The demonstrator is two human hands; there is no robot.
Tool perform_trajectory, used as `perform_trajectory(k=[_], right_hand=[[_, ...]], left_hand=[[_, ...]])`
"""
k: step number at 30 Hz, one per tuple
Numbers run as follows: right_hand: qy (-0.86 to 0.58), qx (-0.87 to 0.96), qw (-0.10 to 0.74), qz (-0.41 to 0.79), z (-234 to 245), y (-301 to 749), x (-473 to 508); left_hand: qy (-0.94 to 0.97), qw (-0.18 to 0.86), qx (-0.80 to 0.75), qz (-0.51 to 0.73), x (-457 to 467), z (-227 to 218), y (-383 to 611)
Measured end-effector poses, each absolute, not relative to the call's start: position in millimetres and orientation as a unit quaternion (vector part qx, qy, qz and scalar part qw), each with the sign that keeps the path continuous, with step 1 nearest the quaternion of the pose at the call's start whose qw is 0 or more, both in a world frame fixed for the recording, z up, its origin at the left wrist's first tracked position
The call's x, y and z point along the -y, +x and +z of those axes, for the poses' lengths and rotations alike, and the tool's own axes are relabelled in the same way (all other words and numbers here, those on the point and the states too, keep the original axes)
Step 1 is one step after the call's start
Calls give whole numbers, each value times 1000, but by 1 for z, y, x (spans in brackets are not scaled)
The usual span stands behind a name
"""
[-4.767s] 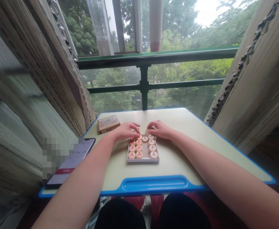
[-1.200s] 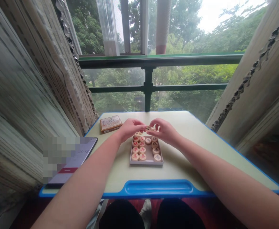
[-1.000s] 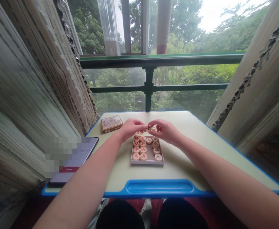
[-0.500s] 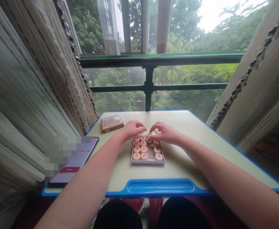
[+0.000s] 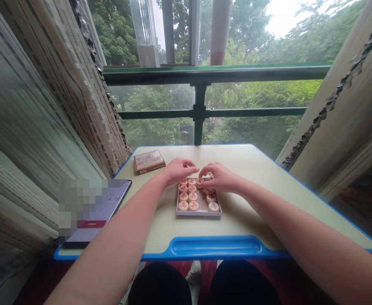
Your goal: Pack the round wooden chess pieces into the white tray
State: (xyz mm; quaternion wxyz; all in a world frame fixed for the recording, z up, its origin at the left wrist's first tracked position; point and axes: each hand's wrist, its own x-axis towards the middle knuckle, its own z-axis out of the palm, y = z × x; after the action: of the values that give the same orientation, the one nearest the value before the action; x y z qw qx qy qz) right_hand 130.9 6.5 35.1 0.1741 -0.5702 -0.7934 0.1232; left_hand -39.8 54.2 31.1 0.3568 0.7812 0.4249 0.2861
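A shallow white tray [image 5: 198, 214] of round Chinese chess pieces lies on the table. Red-marked pieces fill its two left columns, among them a red-marked piece [image 5: 193, 206] in the near row. A black-marked piece [image 5: 213, 206] sits at the near right corner. My right hand [image 5: 220, 176] reaches over the far right of the tray, thumb and finger closed around a black-marked chess piece [image 5: 199, 181] in the far row. My left hand [image 5: 181, 169] hovers at the tray's far left edge, fingers loosely bent and apart, with nothing visible in it. Pieces beneath my right hand are partly hidden.
A small printed box [image 5: 149, 161] stands at the far left of the table. A tablet-like device [image 5: 101, 214] showing digits lies at the left edge. The blue-rimmed table [image 5: 255, 224] has a blue groove [image 5: 216, 246] in front. Curtains [image 5: 338, 101] flank the window railing.
The black-marked piece by my right thumb now lies in line with the far row. My left fingers stretch slightly further right. The view has shifted slightly.
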Motion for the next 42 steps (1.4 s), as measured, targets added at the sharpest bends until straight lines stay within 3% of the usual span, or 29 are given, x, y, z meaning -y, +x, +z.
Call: perform_trajectory(k=[9,42], right_hand=[[-564,784,190,175,33,133,-10],[-551,788,208,179,35,132,-8]], left_hand=[[782,346,-435,282,-55,31,-41],[811,289,-445,247,-64,24,-45]])
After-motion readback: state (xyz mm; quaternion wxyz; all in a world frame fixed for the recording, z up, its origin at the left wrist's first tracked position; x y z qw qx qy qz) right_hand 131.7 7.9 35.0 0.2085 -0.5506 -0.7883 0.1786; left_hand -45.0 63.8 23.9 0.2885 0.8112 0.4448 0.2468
